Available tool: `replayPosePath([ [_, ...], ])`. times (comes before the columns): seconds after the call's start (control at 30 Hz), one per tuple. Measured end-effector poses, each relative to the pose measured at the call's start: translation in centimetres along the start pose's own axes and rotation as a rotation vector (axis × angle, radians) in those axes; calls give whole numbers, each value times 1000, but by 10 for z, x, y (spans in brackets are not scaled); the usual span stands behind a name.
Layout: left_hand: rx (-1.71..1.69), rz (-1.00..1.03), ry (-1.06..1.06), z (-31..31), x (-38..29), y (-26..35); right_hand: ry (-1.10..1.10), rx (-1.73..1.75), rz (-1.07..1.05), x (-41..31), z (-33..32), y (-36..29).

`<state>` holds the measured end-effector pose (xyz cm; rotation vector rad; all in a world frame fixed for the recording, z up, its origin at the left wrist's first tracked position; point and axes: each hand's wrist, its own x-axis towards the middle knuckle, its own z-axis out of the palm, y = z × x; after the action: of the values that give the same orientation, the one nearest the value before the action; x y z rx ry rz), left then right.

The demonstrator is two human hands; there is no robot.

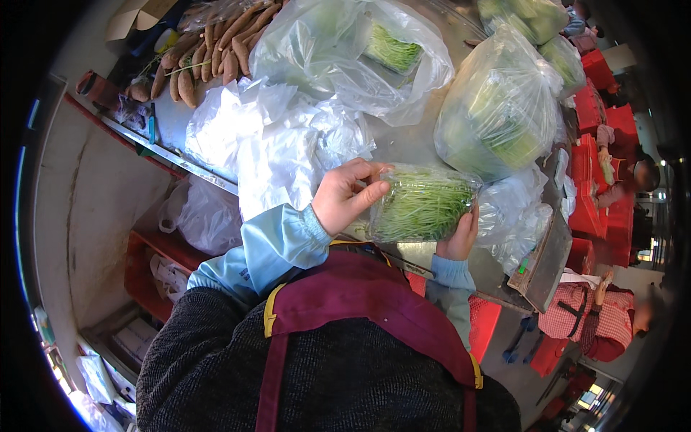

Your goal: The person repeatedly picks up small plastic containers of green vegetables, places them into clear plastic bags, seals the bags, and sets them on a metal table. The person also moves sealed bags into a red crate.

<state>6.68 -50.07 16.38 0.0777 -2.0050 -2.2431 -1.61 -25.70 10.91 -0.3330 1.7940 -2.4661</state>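
Observation:
A clear plastic pack of thin green sprouts is held in front of my apron, above the edge of the metal table. My right hand grips its right end, with most of the fingers hidden behind it. At the pack's upper left corner, my left hand has bent fingers and thumb on the wrap. Just beyond my left hand lies a heap of thin clear plastic bags. Farther back, a large open clear bag contains another pack of sprouts.
Brown root vegetables are piled at the far left, near a teal-handled knife. A full tied bag of greens stands at right. Beyond are red crates and other people, one in a checked garment.

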Motion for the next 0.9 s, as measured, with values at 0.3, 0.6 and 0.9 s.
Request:
replayPosePath([
  [0.3, -288, -64, -15, -6, 7, 2, 8, 20, -27, -1, 1, -1],
  [0.6, 171, 181, -137, -21, 21, 19, 5, 37, 16, -3, -1, -2],
  [0.9, -7, 198, 221, -36, 35, 24, 59, 64, 45, -8, -2, -5],
])
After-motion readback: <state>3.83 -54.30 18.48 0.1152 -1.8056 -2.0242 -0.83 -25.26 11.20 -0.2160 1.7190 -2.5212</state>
